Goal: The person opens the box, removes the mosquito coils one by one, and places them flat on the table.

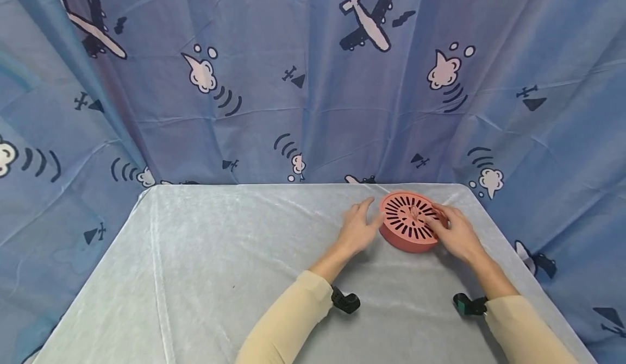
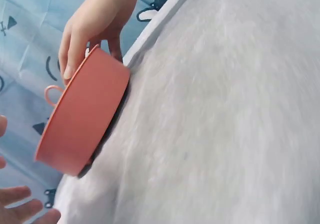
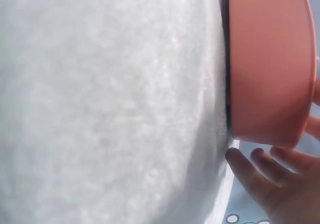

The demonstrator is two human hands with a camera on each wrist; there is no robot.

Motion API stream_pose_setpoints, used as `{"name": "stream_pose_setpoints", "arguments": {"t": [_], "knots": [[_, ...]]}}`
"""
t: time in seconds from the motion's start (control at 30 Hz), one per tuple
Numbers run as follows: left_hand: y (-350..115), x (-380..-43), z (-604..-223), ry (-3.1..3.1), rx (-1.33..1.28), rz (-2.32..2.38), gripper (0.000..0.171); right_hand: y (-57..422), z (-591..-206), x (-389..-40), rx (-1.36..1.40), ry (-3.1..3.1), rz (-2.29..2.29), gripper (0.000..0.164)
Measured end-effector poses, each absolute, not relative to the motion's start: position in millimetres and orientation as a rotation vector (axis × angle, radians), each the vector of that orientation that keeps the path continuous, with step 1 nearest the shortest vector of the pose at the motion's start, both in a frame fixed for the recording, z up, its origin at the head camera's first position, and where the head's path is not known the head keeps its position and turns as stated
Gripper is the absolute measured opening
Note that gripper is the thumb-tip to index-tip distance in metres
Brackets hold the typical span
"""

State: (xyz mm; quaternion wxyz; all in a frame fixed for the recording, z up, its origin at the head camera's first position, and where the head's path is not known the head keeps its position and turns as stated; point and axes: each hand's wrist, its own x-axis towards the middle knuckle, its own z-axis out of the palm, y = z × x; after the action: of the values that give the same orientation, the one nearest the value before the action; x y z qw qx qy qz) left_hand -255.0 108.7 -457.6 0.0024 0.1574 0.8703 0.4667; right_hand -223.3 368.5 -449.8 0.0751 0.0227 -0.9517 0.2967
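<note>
Blue airplane-print curtain (image 1: 264, 43) behind pale cloth-covered table (image 1: 235, 244). Red mosquito-coil box (image 1: 406, 242) at table's far right. Right hand (image 1: 458, 237) pinches its rim; left hand (image 1: 356, 231) beside, fingers apart. Grip is one-sided, so box may tip or slotted lid (image 1: 402, 212) may slip.

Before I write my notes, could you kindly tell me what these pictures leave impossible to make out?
Inside of the round red box: head view, hidden by its slotted top.
Underside of the box: all views, turned down toward the tabletop.
Rest of the left grip: left wrist view, cut off by the frame edge.
Rest of the right grip: right wrist view, cut off likewise.
</note>
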Motion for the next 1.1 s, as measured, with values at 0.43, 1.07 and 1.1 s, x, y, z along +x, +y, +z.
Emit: {"name": "stream_pose_setpoints", "arguments": {"t": [0.43, 1.07, 1.1], "knots": [[138.6, -259.3, -467.9, 2.559, 0.374, 1.594, 0.053, 372.1, -456.0, -230.5, 0.019, -2.885, 1.029, 0.073], [148.0, -261.8, -459.1, 2.519, 0.231, 1.607, 0.046, 368.3, -458.2, -232.5, -0.072, -2.862, 1.038, 0.076], [148.6, -261.6, -458.8, 2.514, 0.227, 1.609, 0.046, 367.8, -457.2, -232.0, -0.077, -2.863, 1.038, 0.076]]}}
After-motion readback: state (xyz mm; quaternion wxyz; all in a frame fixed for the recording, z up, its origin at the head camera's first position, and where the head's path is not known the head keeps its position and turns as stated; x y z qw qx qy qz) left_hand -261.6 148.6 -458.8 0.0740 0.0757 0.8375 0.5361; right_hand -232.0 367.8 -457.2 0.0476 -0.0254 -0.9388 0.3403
